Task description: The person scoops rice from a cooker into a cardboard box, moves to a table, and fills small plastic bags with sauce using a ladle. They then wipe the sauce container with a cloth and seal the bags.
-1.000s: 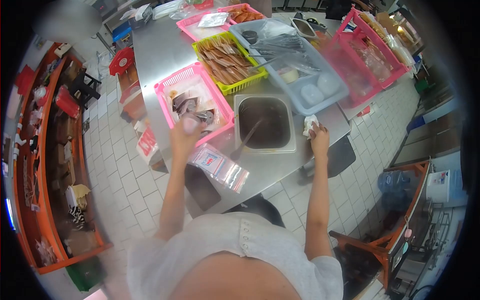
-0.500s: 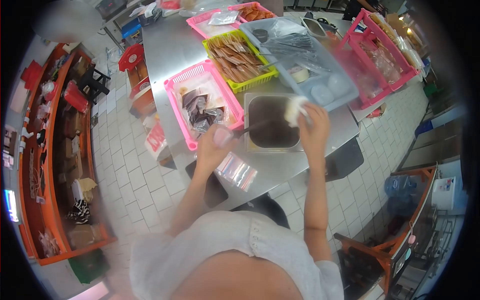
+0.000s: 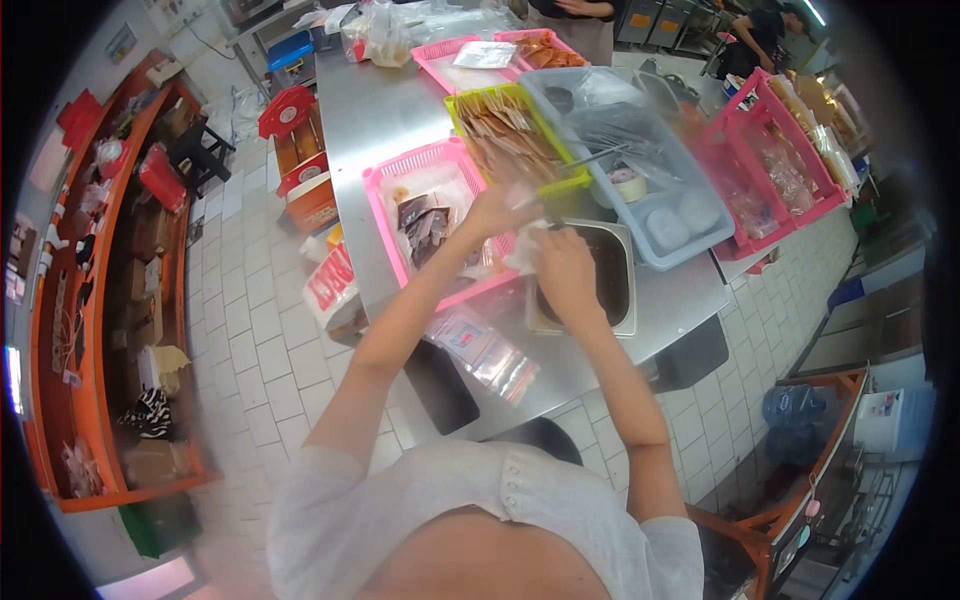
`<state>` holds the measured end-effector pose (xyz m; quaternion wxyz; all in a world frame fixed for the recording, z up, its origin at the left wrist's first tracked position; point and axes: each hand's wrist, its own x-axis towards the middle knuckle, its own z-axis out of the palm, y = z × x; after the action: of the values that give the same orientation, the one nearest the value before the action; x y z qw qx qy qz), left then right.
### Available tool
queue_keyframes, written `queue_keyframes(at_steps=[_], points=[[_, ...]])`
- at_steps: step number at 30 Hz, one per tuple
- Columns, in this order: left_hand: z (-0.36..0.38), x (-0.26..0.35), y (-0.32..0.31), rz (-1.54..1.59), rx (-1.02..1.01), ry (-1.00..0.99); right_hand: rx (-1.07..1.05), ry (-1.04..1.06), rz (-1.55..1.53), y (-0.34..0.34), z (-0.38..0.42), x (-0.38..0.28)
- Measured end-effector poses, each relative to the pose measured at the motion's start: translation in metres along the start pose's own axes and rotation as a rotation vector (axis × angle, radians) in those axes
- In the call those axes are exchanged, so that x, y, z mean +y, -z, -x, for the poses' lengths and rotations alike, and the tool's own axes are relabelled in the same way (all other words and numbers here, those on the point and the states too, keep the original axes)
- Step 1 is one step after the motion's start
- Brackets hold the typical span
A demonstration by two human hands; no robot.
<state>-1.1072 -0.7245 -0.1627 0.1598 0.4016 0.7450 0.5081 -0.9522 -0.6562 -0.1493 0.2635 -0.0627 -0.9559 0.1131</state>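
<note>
My left hand (image 3: 492, 213) is closed above the right side of a pink basket (image 3: 385, 215). It grips a thin dark utensil, blurred and mostly hidden, whose kind I cannot make out. Close beside it, my right hand (image 3: 566, 268) pinches a crumpled white cloth (image 3: 524, 252) against or near that utensil. Under my right hand stands a metal pan (image 3: 625, 300) with dark brown contents. Filled dark sachets (image 3: 425, 225) lie in the pink basket. Printed plastic pouches (image 3: 485, 350) rest at the table's front edge.
A yellow-green basket (image 3: 578, 180) of brown packets stands behind the pan. To its right is a grey-blue tub (image 3: 690, 190) with bags, tape and utensils. A pink crate (image 3: 775, 165) stands farther right. People (image 3: 575, 12) are at the back. Orange shelving (image 3: 95, 300) lines the left.
My right hand has moved left from the pan's far right side, bringing the cloth to my left hand. My left hand has moved up and right, with the utensil lifted out of the pan.
</note>
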Motion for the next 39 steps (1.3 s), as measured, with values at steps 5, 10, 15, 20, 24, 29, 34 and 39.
queue_keyframes(at_steps=[5,10,15,20,24,29,34,39], points=[[0.008,-0.012,-0.006,0.303,-0.225,0.105,-0.017,0.068,-0.063,-0.012,0.006,0.006],[0.014,0.004,-0.007,0.283,-0.117,0.255,-0.100,0.027,-0.093,0.001,0.026,-0.008],[0.009,-0.003,-0.013,0.289,-0.113,0.364,-0.089,0.084,-0.109,0.014,0.058,-0.028],[0.007,-0.009,-0.019,0.198,-0.090,0.358,-0.037,0.139,-0.152,0.020,0.071,-0.026],[0.002,-0.018,-0.024,-0.017,-0.046,0.289,-0.106,0.082,-0.298,0.031,0.079,-0.009],[-0.006,-0.031,-0.033,-0.054,-0.067,0.284,-0.156,0.077,-0.248,0.050,0.094,0.022],[-0.006,-0.039,-0.037,0.049,0.061,0.133,-0.248,0.090,0.003,0.085,0.102,0.046],[0.017,-0.038,-0.026,-0.034,0.113,0.126,0.039,-0.233,-0.002,0.111,0.110,0.071]])
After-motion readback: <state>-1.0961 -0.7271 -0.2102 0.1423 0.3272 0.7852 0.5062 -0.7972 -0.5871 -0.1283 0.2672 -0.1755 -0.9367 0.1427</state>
